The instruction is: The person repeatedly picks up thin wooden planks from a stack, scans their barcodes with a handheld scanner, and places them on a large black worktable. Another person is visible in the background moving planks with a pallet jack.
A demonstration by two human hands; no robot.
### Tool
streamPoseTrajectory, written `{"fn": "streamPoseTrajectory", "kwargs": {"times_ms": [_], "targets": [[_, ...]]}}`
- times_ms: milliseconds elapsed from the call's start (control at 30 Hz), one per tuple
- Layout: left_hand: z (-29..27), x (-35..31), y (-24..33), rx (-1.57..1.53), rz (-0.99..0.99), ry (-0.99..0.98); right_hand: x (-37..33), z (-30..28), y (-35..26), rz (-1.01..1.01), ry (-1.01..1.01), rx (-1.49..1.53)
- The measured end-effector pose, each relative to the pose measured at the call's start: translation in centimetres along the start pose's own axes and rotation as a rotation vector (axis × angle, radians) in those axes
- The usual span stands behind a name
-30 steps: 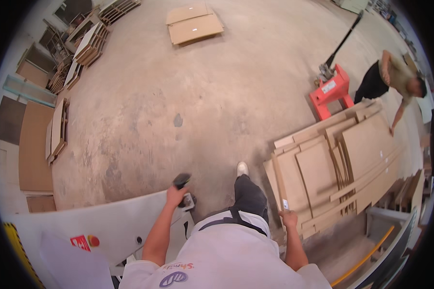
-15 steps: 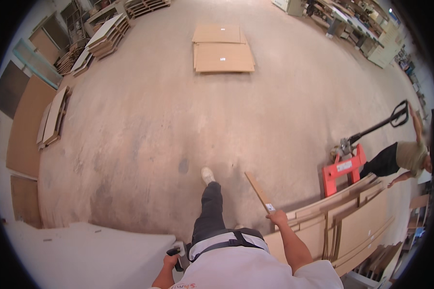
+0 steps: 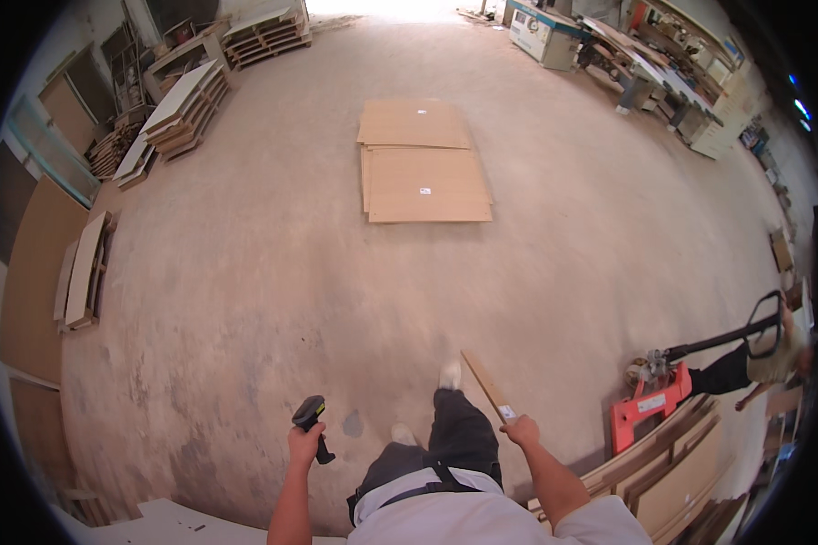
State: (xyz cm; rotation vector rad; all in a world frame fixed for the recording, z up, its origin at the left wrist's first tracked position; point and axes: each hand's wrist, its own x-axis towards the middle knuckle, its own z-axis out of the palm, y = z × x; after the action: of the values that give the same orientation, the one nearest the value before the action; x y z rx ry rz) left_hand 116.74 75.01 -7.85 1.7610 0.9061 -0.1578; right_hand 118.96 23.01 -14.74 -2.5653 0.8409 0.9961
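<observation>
In my left hand (image 3: 304, 444) is a dark handheld barcode scanner (image 3: 311, 420), its fingers wrapped round the grip and its head pointing up and away from me. My right hand (image 3: 520, 431) is closed on the near end of a narrow wooden board (image 3: 483, 386). A white label (image 3: 507, 413) shows on the board close to my fingers. The board's far end slants forward and left, above the floor.
Ahead on the floor lie flat brown panels (image 3: 427, 173) in overlapping stacks. At the right, a person (image 3: 777, 359) stands by a red pallet jack (image 3: 650, 404) next to stacked boards (image 3: 682, 472). Board piles (image 3: 186, 109) line the left; a machine (image 3: 541, 36) stands far right.
My left hand has risen forward with the scanner, away from the white surface. I have stepped forward, so the panels ahead look nearer. The right hand still holds the board.
</observation>
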Motion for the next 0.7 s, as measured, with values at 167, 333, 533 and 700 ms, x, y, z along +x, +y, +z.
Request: {"fn": "streamPoseTrajectory", "kwargs": {"times_ms": [167, 333, 533, 700], "targets": [[-0.6, 2.6, -4.7, 0.166, -0.203, 0.122, 10.7, -4.5, -11.9, -0.137, 0.107, 0.046], [-0.3, -0.6, -10.5, 0.594, -0.708, 0.253, 26.2, -6.7, -26.2, -0.370, 0.259, 0.083], [1.2, 0.1, -2.9, 0.524, -0.802, 0.136, 45.1, -15.0, -44.4, -0.372, 0.341, -0.071], [3.5, -0.9, -1.8, 0.465, -0.851, 0.133, 48.0, -27.9, -55.8, -0.676, 0.760, 0.070]]}}
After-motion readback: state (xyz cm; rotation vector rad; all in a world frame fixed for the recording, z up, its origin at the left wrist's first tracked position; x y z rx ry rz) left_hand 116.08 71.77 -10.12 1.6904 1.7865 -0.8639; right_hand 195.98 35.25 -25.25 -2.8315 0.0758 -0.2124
